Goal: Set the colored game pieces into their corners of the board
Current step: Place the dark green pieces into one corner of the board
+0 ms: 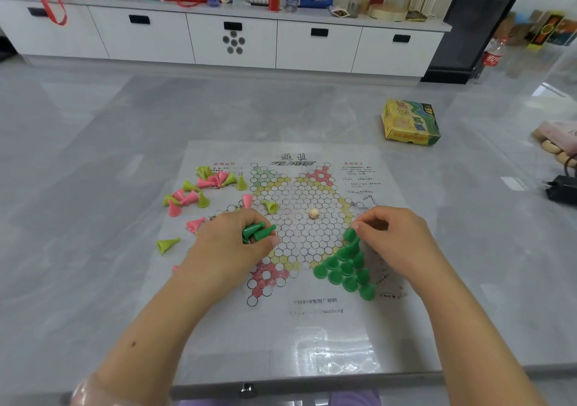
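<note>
the left hand (237, 237) clutched spare dark green pieces (257, 232) in curled fingers while the right hand (390, 233) pinched one at the packed green corner (345, 268), where a nudge risked toppling neighbours.

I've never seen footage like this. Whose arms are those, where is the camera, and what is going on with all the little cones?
There is no machine: a person wears a camera on the head, looking down at both hands. On the grey table lies a paper game board. The left hand grips spare dark green pieces. The right hand pinches one green piece at the top of a green triangle standing in the near right corner. Pink and yellow-green pieces lie loose at the left. A small pale bead sits mid-board, and a game box lies beyond.
</note>
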`<action>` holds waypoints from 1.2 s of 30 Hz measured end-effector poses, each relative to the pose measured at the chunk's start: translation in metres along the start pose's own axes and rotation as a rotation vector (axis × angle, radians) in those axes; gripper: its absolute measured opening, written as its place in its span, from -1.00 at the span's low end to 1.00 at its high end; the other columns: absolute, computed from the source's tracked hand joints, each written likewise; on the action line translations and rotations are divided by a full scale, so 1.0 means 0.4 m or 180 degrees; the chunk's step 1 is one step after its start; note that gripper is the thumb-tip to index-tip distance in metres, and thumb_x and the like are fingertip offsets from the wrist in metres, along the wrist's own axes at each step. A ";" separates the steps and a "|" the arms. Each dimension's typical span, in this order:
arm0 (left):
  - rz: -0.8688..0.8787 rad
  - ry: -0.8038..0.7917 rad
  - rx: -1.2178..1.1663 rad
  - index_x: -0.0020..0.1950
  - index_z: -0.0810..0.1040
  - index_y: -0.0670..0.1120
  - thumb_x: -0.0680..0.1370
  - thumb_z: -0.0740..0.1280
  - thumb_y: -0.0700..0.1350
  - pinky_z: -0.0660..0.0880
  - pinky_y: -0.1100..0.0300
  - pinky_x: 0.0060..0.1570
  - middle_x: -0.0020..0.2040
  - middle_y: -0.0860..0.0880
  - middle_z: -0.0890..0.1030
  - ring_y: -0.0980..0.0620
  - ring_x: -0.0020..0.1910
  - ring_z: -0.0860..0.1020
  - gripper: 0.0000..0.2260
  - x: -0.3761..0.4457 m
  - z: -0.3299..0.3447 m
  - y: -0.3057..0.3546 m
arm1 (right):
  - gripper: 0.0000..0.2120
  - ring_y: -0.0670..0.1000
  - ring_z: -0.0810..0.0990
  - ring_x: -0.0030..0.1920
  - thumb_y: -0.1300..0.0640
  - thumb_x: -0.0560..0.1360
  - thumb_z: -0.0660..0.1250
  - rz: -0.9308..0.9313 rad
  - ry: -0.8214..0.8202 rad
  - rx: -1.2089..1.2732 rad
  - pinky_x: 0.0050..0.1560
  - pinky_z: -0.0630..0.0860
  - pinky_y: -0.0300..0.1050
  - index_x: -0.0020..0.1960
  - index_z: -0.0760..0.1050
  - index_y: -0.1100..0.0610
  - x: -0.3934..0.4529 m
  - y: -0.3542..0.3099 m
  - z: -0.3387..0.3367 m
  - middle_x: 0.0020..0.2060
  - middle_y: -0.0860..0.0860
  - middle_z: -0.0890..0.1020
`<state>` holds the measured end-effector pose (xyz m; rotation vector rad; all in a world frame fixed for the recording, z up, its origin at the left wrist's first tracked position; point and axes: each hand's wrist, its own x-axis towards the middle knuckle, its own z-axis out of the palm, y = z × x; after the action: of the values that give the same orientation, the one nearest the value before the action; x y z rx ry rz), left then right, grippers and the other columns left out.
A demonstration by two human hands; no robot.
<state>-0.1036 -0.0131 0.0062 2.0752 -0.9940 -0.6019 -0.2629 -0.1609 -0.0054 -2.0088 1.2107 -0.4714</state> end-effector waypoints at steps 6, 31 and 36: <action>0.0006 -0.0015 0.0021 -0.15 0.53 0.03 0.49 0.34 -0.03 0.35 0.47 -0.44 -0.19 0.08 0.57 0.19 -0.29 0.50 -0.96 -0.001 0.000 0.001 | -0.90 -0.21 0.50 -0.20 0.16 0.46 0.31 -0.0038 0.0026 -0.0119 -0.24 0.38 -0.36 -0.18 0.59 0.05 0.002 0.000 0.003 -0.24 -0.14 0.59; 0.0152 -0.0125 -0.0587 -0.15 0.61 0.11 0.43 0.42 -0.06 0.41 0.46 -0.40 -0.27 0.10 0.60 0.17 -0.34 0.53 -0.93 -0.020 0.033 0.037 | -0.92 -0.20 0.54 -0.11 0.15 0.43 0.37 -0.1381 -0.0317 0.0456 -0.05 0.46 -0.33 -0.17 0.61 0.00 -0.071 -0.112 0.054 -0.25 -0.21 0.60; 0.0141 -0.0160 -0.0627 -0.08 0.64 0.05 0.44 0.40 -0.08 0.45 0.40 -0.35 -0.23 0.06 0.62 0.07 -0.26 0.58 -0.91 -0.021 0.033 0.037 | -0.94 -0.19 0.55 -0.16 0.15 0.42 0.38 -0.1128 -0.0443 0.0684 -0.12 0.47 -0.38 -0.20 0.62 0.02 -0.069 -0.114 0.053 -0.27 -0.16 0.61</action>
<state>-0.1239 -0.0182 0.0105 1.8688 -0.9659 -0.7030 -0.2356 -0.1152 0.0163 -2.0342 0.6893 -0.5947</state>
